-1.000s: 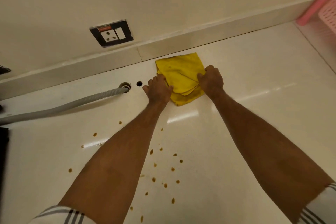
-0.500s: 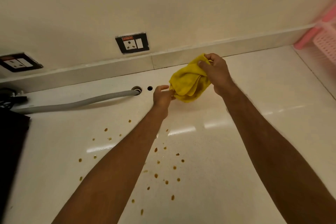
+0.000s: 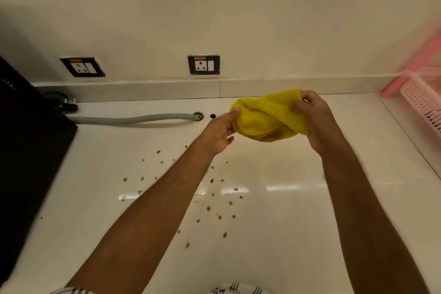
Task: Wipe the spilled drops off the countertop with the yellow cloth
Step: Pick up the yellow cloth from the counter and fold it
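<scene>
The yellow cloth (image 3: 267, 116) hangs bunched in the air above the back of the white countertop (image 3: 298, 234), stretched between both hands. My left hand (image 3: 222, 130) pinches its left edge. My right hand (image 3: 312, 114) grips its top right corner, with the cloth draping below the fingers. Several small brown spilled drops (image 3: 214, 207) are scattered on the countertop below and to the left of the cloth, partly hidden under my left forearm.
A grey corrugated hose (image 3: 133, 119) runs along the back into a hole in the counter. A black appliance (image 3: 26, 150) fills the left edge. Two wall sockets (image 3: 203, 64) sit above the backsplash. A pink plastic rack (image 3: 422, 95) stands at the right.
The cloth, lying flat on the counter a second ago, has been lifted off it and is now held up and spread wider between both hands. The view has tilted up.
</scene>
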### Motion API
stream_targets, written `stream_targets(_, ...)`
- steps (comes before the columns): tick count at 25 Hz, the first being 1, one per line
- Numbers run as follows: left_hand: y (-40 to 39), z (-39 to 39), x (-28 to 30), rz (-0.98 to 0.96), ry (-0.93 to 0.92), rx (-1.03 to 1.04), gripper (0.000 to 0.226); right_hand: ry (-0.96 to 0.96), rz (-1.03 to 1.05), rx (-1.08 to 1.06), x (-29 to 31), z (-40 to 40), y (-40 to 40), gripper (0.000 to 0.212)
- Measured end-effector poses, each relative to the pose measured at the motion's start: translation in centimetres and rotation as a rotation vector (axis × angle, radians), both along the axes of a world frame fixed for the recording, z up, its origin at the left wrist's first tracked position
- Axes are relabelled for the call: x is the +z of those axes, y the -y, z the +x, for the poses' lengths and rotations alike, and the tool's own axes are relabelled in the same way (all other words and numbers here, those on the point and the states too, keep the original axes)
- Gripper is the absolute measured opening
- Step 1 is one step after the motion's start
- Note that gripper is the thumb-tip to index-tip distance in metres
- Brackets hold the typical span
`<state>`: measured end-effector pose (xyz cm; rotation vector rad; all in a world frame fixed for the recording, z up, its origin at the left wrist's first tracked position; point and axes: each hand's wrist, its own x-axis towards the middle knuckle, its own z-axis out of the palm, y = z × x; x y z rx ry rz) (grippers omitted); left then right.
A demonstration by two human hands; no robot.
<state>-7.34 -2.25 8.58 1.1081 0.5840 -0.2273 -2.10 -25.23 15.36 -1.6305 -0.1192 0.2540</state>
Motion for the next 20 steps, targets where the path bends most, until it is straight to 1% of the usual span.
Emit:
stream_targets(2,-0.1,-0.9,0.8,0.128,0.088,0.052,0.018,-0.056,0.035,-0.060,-1.3,-1.1,1.2,0.040)
stream_targets(4,-0.2,-1.9,1.5,0.217,0.172,0.105,0.023,-0.088,0.089,-0.063,-2.8,-2.0,1.9,0.059)
stream_targets(5,-0.1,-2.3,1.7,0.259,0.209,0.124,0.028,-0.072,0.065,-0.039,-3.6,-2.7,2.2,0.066)
stream_targets(6,-0.1,-2.7,1.8,0.298,0.239,0.133,0.031,-0.028,-0.012,-0.003,-4.4,-3.1,2.3,0.067)
stream_targets(7,0.0,-3.1,1.7,0.338,0.253,0.141,0.031,0.041,-0.141,0.042,-5.1,-3.5,2.3,0.060)
stream_targets(9,0.0,-3.7,1.6,0.427,0.255,0.166,0.029,0.203,-0.429,0.100,-6.3,-4.2,2.2,0.033)
stream_targets(10,-0.1,-4.1,1.6,0.460,0.263,0.186,0.024,0.269,-0.501,0.088,-6.6,-4.6,2.1,0.023)
stream_targets(11,-0.3,-4.5,1.6,0.470,0.294,0.196,0.017,0.299,-0.507,0.059,-6.6,-4.9,2.0,0.014)
stream_targets(12,-0.5,-5.0,1.8,0.467,0.337,0.191,0.013,0.284,-0.452,0.032,-6.5,-5.1,2.0,0.008)
stream_targets(13,-0.8,-5.3,1.9,0.451,0.386,0.172,0.015,0.203,-0.331,0.013,-6.2,-5.4,2.0,0.006)
stream_targets(14,-0.9,-5.6,2.0,0.436,0.431,0.152,0.016,0.078,-0.191,0.032,-6.0,-5.8,1.9,0.003)
stream_targets(15,-1.0,-5.8,2.0,0.439,0.462,0.133,0.013,-0.035,-0.081,0.061,-5.9,-6.2,1.7,0.008)
stream_targets(16,-1.1,-5.9,1.9,0.463,0.477,0.125,0.008,-0.117,-0.025,0.076,-6.0,-6.6,1.5,0.015)
stream_targets(18,-0.9,-6.2,1.0,0.511,0.442,0.134,0.007,-0.195,-0.032,0.056,-6.3,-7.3,1.1,0.028)
stream_targets(20,-0.6,-6.8,-0.5,0.523,0.331,0.153,0.014,-0.240,-0.049,0.043,-7.1,-7.9,0.9,0.036)
